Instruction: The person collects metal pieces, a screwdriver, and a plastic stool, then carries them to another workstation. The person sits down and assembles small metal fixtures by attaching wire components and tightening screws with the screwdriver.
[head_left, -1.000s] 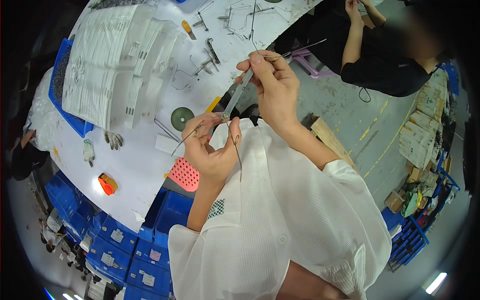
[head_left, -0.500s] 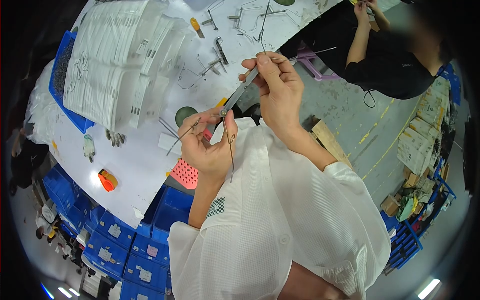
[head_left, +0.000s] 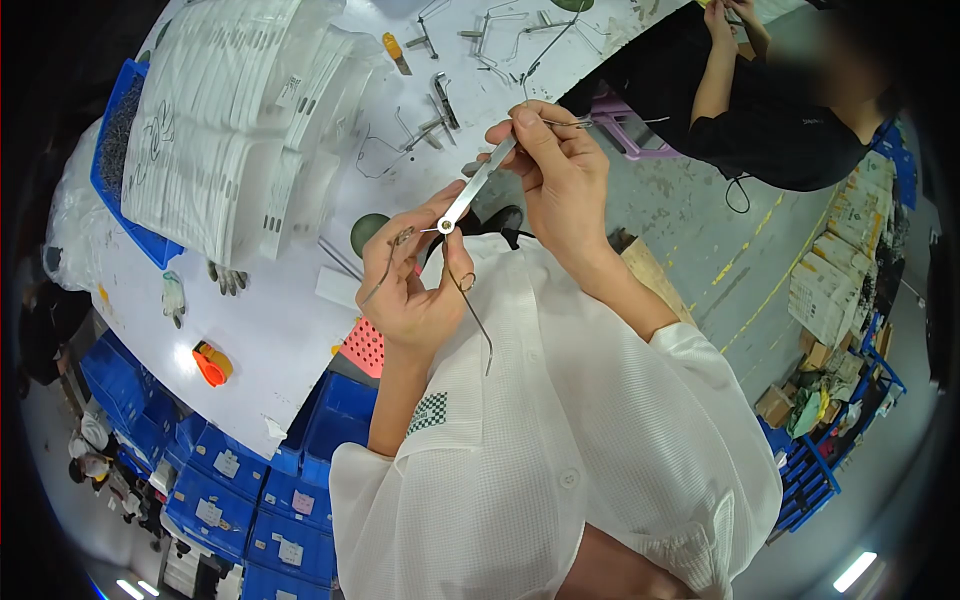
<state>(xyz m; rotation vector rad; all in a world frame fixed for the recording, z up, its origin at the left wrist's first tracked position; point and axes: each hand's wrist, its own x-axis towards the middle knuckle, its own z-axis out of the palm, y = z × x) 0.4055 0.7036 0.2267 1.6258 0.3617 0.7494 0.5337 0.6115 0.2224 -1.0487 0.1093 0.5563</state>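
Observation:
A flat metal bar with bent wire arms (head_left: 479, 186) stretches between my two hands, in front of my chest. My left hand (head_left: 412, 290) pinches its lower end, beside a round eyelet. Looped wires hang down from these fingers, one of them over the white shirt. My right hand (head_left: 562, 190) grips the upper end between thumb and fingers, and thin wire sticks out past the knuckles to the right. Similar wire assemblies (head_left: 432, 128) lie on the white table (head_left: 290, 330) beyond. The fingers partly hide both ends of the bar.
Wrapped white sheets (head_left: 215, 120) are stacked beside a blue bin (head_left: 150, 235) of small parts. Gloves (head_left: 174, 298), an orange-and-black object (head_left: 212, 364) and a yellow-handled tool (head_left: 396, 52) lie on the table. Blue crates (head_left: 215, 470) stand below left. Another person (head_left: 760, 130) works at upper right.
The metal bar has turned so that its bright flat face and white-looking eyelet show. The wires hanging from my left hand have swung, the lower one to the right. Both hands keep hold.

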